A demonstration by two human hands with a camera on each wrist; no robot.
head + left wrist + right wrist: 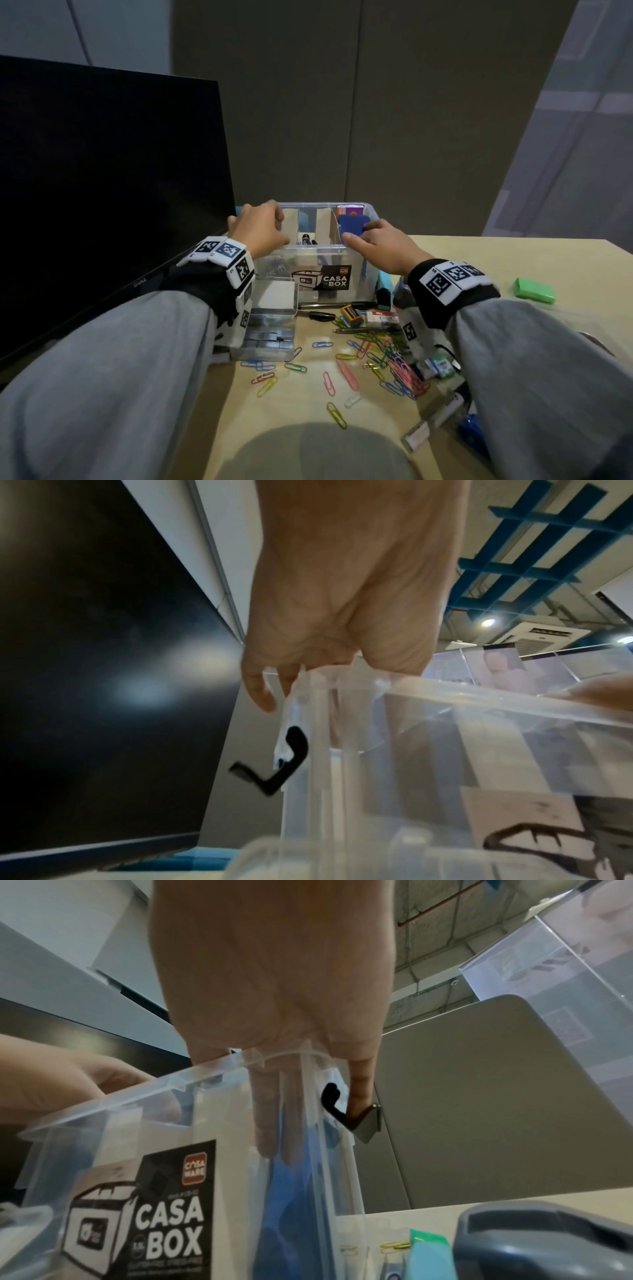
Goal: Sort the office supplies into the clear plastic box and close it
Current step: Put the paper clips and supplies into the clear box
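Observation:
The clear box (pixel 310 251) (pixel 445 750) (pixel 171 1150) with a CASA BOX label stands open at the back of the desk. Cardboard dividers (pixel 325 222) split it, with dark pens (pixel 306 238) in the middle and a blue pad (pixel 352 221) (pixel 291 1191) in the right part. My left hand (pixel 260 226) (pixel 335 601) curls over the box's left rim. My right hand (pixel 376 240) (pixel 274 988) hooks over the right front corner: fingers reach down inside beside the blue pad and one finger stays outside by the black latch (pixel 334 1104). Coloured paper clips (pixel 376 353) lie scattered in front.
A dark monitor (pixel 102 188) stands close on the left. A small clear case of staples (pixel 270 325), a black pen (pixel 320 315), a battery (pixel 352 313) and small packets lie before the box. A green eraser (pixel 535 290) sits far right, a grey stapler (pixel 548 1240) under my right wrist.

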